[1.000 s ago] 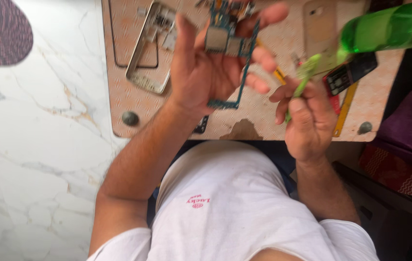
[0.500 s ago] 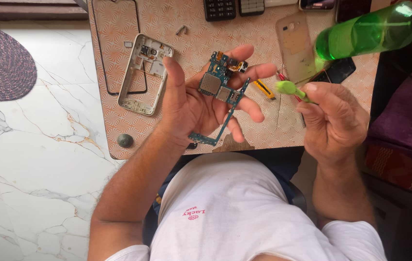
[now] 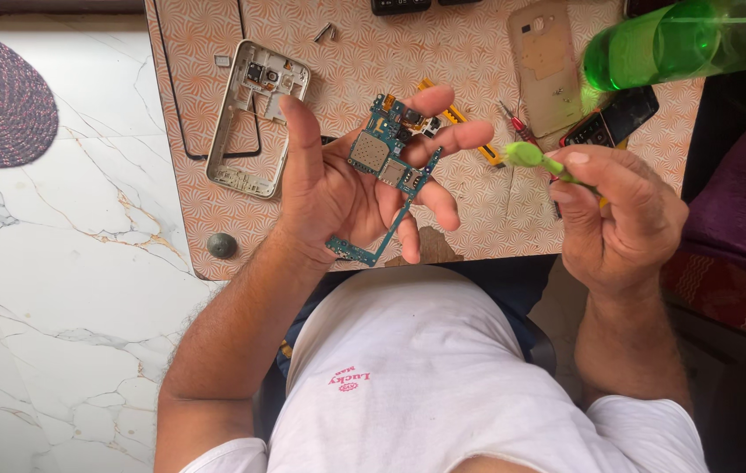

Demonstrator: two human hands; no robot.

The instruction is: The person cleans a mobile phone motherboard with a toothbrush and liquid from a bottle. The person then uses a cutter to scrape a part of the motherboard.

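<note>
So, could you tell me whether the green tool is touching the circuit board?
Apart: the head view shows patterned table between the green tool tip and the circuit board.

The circuit board (image 3: pixel 383 175) lay in my left hand (image 3: pixel 346 188), the phone frame (image 3: pixel 257 114) on the table (image 3: pixel 478 219) to its left, my right hand (image 3: pixel 622 219) to its right.
</note>
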